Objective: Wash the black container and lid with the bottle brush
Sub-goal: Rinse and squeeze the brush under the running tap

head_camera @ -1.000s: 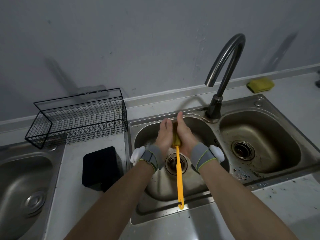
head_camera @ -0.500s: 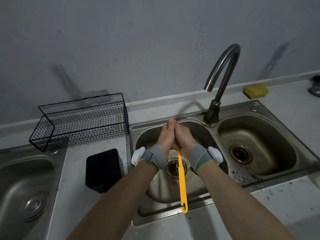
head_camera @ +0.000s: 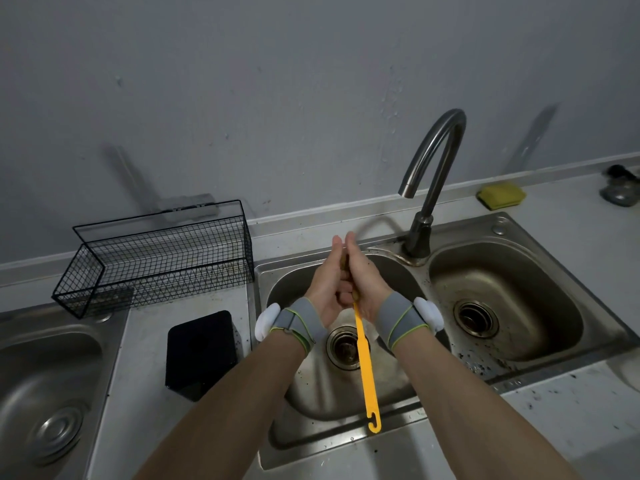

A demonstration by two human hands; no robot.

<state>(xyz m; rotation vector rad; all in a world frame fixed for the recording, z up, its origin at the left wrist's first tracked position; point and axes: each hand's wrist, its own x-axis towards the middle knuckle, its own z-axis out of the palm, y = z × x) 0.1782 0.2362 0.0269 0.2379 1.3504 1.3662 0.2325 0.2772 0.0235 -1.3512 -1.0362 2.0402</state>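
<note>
My left hand point(head_camera: 327, 284) and my right hand point(head_camera: 363, 284) are pressed palm to palm over the left sink basin point(head_camera: 311, 393), with the head of the yellow bottle brush point(head_camera: 365, 362) squeezed between them. Its long yellow handle hangs toward me and ends in a hook over the basin's front rim. The brush head is almost fully hidden by my palms. A black container point(head_camera: 201, 348) lies on the counter to the left of the sink, apart from both hands. I cannot make out a separate lid.
A curved steel tap point(head_camera: 431, 188) rises behind the basins, with no water visible. The right basin point(head_camera: 502, 306) has dark specks on its front rim. A black wire basket point(head_camera: 156, 258) stands at the back left. A yellow-green sponge point(head_camera: 500, 196) lies by the wall. Another sink point(head_camera: 45, 393) is far left.
My palms have closed tighter around the brush head, fingers now straight and together. Both hands sit slightly higher over the basin, and the view has tilted up a little.
</note>
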